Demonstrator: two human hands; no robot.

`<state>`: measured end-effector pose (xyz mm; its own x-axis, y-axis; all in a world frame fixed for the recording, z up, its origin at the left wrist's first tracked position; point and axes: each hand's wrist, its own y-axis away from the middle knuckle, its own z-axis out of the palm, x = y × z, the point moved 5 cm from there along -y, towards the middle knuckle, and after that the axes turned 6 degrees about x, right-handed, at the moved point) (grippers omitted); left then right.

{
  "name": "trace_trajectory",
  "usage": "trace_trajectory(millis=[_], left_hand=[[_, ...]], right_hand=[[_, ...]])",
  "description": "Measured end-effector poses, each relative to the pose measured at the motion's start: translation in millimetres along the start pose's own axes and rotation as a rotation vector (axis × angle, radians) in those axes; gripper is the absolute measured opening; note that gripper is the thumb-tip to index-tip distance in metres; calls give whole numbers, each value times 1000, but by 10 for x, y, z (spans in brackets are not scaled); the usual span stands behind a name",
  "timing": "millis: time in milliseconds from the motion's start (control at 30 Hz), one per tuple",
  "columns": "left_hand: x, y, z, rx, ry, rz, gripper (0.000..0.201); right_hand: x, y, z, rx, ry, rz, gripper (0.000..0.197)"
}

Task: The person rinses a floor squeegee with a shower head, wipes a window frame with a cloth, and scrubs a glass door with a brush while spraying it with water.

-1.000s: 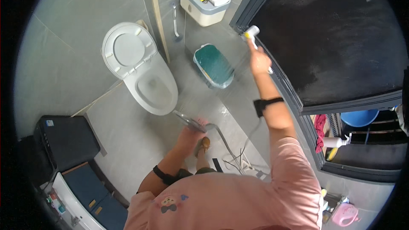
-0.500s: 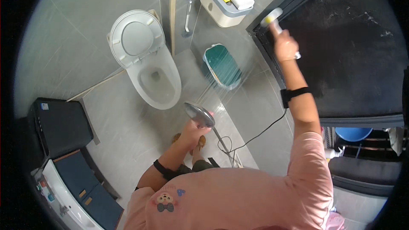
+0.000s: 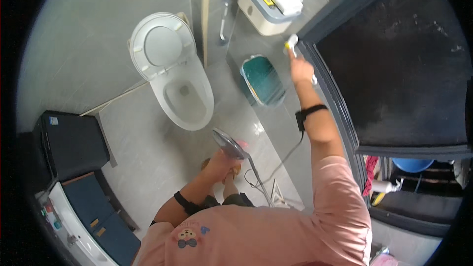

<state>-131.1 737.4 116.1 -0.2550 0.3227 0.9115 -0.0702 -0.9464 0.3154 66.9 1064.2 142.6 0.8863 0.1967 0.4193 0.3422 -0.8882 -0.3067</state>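
Observation:
A grey shower head (image 3: 228, 144) is gripped in my left hand (image 3: 219, 165), its hose trailing down past my legs. Fine spray shows over the green-lidded bin (image 3: 270, 80). Out at arm's length, my right hand (image 3: 301, 71) is wrapped round the handle of a small white brush (image 3: 292, 41) with yellow at its head. The brush head is over the grey tiled wall beside the dark frame (image 3: 329, 76) of a large black panel (image 3: 394, 69). Whether its bristles touch the wall, I cannot tell.
A white toilet (image 3: 191, 102) with raised lid stands left of the bin. A tissue box (image 3: 270, 19) and a white long-handled tool (image 3: 223, 23) are on the wall. Far left are a black box (image 3: 76, 140) and a basin cabinet (image 3: 101, 207). A blue basin (image 3: 413, 164) sits at right.
My right hand has moved left and down with the brush, from over the black panel to the wall beside its frame. My left hand keeps the shower head, tilted slightly lower.

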Motion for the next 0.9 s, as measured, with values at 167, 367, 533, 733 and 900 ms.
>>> trace_trajectory(millis=[167,367,533,733,900], left_hand=[[21,-11,62,-34,169,-97,41],[47,13,142,-147,197,-75,42],[71,-43,379,-155,213,-66,38],[406,-15,631,-328,36,57,25],[264,-22,766,-401,122,31,19]], right_hand=[[691,849,-472,49,-3,-3,57],[1320,2042,-635,-93,8,50,64],[629,706,-591,-171,-233,232,54],[1375,2385,-722,1,-140,301,60],[1983,3656,-826,-196,-52,441,58]])
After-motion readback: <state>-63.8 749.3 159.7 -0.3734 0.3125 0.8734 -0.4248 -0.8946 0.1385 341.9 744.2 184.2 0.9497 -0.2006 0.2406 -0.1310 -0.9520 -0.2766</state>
